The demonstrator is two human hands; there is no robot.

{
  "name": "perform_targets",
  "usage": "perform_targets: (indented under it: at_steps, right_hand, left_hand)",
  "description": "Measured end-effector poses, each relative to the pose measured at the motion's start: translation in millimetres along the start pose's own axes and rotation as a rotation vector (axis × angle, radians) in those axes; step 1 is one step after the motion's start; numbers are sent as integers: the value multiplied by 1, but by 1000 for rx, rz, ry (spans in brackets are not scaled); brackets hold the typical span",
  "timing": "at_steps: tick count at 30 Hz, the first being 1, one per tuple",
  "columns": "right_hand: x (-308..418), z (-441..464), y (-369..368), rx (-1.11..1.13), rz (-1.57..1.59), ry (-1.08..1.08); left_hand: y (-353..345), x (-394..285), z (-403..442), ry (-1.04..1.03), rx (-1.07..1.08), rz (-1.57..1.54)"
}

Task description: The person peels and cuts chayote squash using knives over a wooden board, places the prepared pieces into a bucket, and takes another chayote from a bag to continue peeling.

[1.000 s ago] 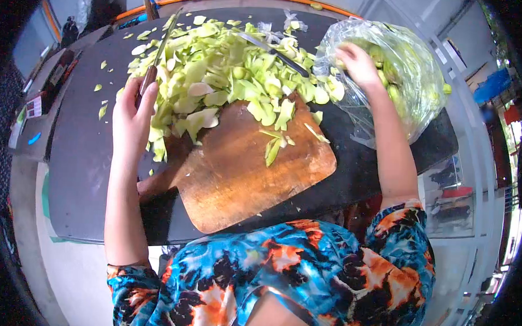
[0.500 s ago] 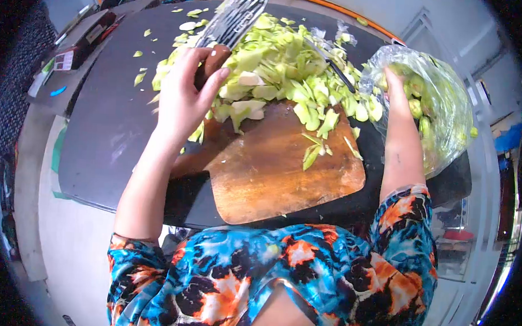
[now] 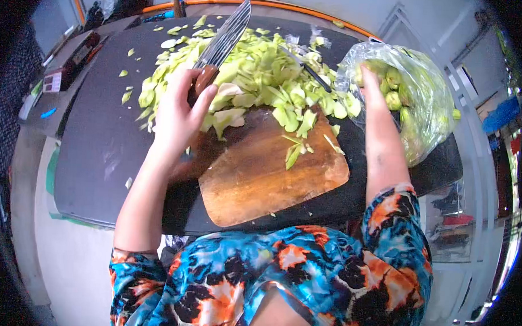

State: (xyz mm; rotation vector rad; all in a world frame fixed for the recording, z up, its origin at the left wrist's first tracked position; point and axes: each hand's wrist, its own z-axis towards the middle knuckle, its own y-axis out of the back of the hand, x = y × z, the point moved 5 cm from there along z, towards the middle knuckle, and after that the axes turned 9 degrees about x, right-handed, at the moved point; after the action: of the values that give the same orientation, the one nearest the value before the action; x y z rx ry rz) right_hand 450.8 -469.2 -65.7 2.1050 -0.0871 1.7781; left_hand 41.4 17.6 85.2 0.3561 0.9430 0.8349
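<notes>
My left hand (image 3: 185, 106) is closed round the brown handle of a large knife (image 3: 228, 35), its patterned blade pointing up and away over a heap of pale green slices (image 3: 258, 71). At the right, my right hand (image 3: 370, 80) reaches into the mouth of a clear plastic bag (image 3: 433, 94) that holds several round green vegetables (image 3: 393, 100). Its fingers are mostly hidden, and a green vegetable shows beside them. A wooden cutting board (image 3: 272, 175) lies between my arms, with a few green scraps on it.
A smaller knife with a black handle (image 3: 317, 77) lies on the right part of the heap. Loose slices are scattered on the dark table (image 3: 100, 146). An orange pipe (image 3: 249, 1) runs behind the table, and a box (image 3: 60, 78) stands beyond its left side.
The large knife has swung from the heap's left side to above it, its blade now turned flat to view. My right hand has moved from above the bag's opening into it.
</notes>
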Motion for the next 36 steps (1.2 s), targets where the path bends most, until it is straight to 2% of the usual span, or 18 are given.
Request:
perform_targets:
  at_steps: [1,2,4,7,11,13,14,15,17,19,20,23,25,29,30,33,34,36]
  right_hand:
    - [-13,23,-7,-153,77,97]
    - [-3,-2,-16,-276,58,71]
    - [26,-48,-24,-356,-102,50]
    - [47,-96,-17,-308,-300,50]
    - [12,2,-6,-29,53,481]
    - [27,-54,-1,84,278,281]
    - [34,-78,5,130,279,191]
    - [21,-53,18,283,329,221]
    - [11,-37,63,256,296,56]
    - [35,-68,74,259,330,69]
    - [61,-108,61,218,176,57]
    - [39,-88,26,383,-183,-147]
    - [22,-73,1,296,-151,-217]
    - [17,-36,-25,75,211,-239]
    - [20,-31,-27,72,420,-121]
    - [41,-45,-37,158,486,-183]
    - [46,-54,-41,116,442,-184]
    - [38,-19,-59,147,751,-5]
  left_hand:
    - [0,-3,0,-8,12,5]
    - [0,-6,-1,-13,24,10]
    - [1,-9,0,-27,42,17]
    - [1,-3,-1,-56,29,-8]
    - [12,-1,1,42,14,10]
    - [19,4,4,51,-47,-41]
    - [14,27,5,109,-81,-161]
    - [18,28,5,121,-125,-252]
    - [24,36,7,154,-189,-384]
    - [23,41,8,165,-226,-584]
    - [22,41,9,171,-240,-597]
    - [22,37,5,196,-217,-591]
    - [22,35,4,233,-214,-635]
    - [35,33,6,125,-272,-566]
    - [39,32,7,103,-280,-530]
    - [48,40,8,127,-296,-543]
    - [49,42,10,97,-305,-607]
    - [51,45,11,103,-316,-632]
